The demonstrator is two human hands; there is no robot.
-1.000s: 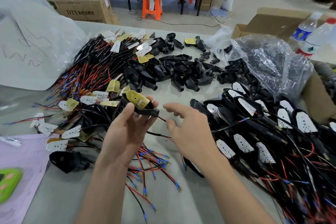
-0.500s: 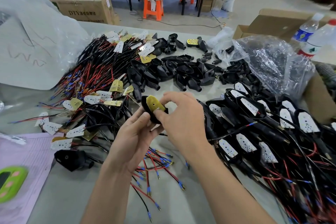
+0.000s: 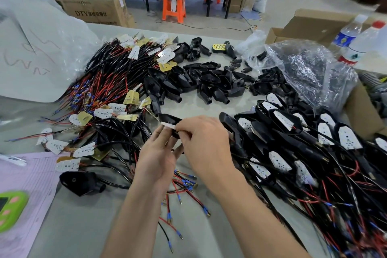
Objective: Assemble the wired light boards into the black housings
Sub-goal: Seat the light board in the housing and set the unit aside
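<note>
I see both hands over mid-tabletop: left hand grips 1 black housing, right hand pinches the light board at its rim. Grey tabletop: wired boards left, finished units right. Beyond, an orange stool and a cardboard box.

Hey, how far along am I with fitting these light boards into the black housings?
Done: a big finished pile on the right, housings showing white boards inside. In hand: the left hand and right hand hold one housing with a board at its edge, not clearly seated. Left: a heap of loose wired boards on the left and many empty housings mid-table. Roughly halfway, at a guess.
</note>
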